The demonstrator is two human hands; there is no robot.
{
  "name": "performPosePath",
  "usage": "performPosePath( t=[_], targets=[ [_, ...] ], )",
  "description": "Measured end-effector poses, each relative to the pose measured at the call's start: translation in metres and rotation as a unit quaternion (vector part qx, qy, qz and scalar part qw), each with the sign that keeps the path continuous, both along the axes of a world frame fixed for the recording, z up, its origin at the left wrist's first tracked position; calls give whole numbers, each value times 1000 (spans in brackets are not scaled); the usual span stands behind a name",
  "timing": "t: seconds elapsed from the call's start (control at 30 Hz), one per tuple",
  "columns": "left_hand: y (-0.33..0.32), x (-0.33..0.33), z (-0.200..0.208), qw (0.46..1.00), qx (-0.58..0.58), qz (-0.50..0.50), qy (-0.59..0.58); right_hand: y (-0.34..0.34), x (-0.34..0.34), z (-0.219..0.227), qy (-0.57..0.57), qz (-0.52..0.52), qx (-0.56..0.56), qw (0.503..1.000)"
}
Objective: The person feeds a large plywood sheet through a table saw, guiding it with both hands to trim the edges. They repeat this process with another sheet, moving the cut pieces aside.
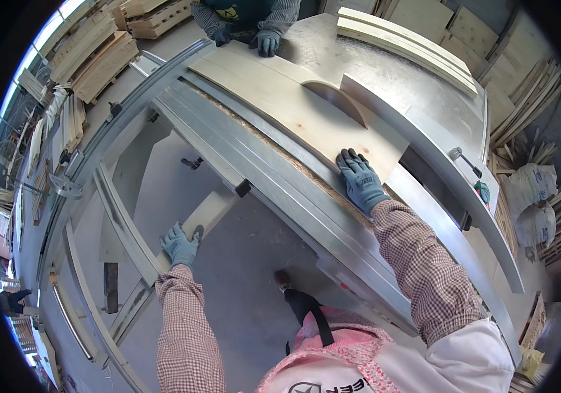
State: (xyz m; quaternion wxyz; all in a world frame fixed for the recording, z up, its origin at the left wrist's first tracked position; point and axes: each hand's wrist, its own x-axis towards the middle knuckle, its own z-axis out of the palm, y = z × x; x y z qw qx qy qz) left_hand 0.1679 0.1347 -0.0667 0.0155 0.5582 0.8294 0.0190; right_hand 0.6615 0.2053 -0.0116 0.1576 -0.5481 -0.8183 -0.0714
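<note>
My right hand (362,181), in a blue-grey work glove, lies flat on a pale wooden board (293,98) with its fingers spread. A thin half-disc (338,101), which looks like a circular saw blade, stands up at the board's right side. The board lies along the metal bed (241,141) of a large saw table. Lower and to the left, my gloved left hand (182,245) is closed round a short pale wooden strip (212,211). The strip's far end reaches a black end piece (243,188) on the rail. My left hand hides part of the strip.
Across the table, a co-worker's gloved hands (266,42) are at the board's far end. A long metal fence (438,164) runs right of the board. Long planks (405,46) lie at the back right. Metal frame arms (123,223) stand at left; wood stacks (103,59) lie beyond.
</note>
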Motion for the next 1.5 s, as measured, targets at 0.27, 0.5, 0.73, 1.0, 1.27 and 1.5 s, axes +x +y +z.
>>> performPosePath(
  t=[0.27,0.5,0.73,1.0,1.27,1.5],
  targets=[
    [0,7,-3,1000,22,7,2,4,7,-15,19,10,15,1000],
    [2,20,10,999,26,36,-25,7,5,-16,37,3,20,999],
    [-2,27,14,999,8,36,-30,-74,26,-24,59,15,16,998],
    [-11,12,6,998,20,34,-43,-237,64,19,31,28,-63,997],
    [-3,11,2,999,14,39,-29,-277,98,22,-8,16,-28,999],
    [-6,15,0,1000,18,16,15,-278,96,22,-9,-9,-46,999]
  ],
)
